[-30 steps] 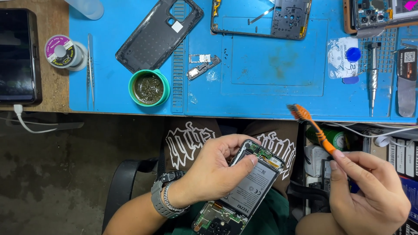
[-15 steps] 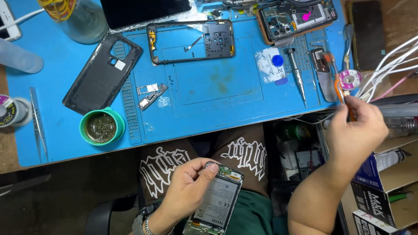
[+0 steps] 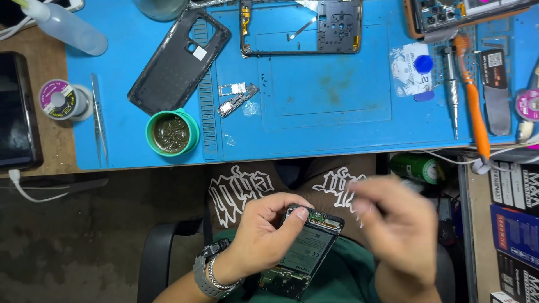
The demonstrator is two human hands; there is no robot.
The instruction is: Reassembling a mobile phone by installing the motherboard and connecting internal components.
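Gripping the opened smartphone (image 3: 306, 252) over the lap, battery side up for access, left hand (image 3: 264, 238) closes round its edge; right hand (image 3: 401, 224) blurred beside it, grip indeterminable; orange-handled brush (image 3: 471, 104) rests near the mat's right edge.

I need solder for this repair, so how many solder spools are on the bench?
2. One solder spool sits on the wood at the mat's left edge; a pink spool lies at the far right, cut off by the frame. Others may be hidden.
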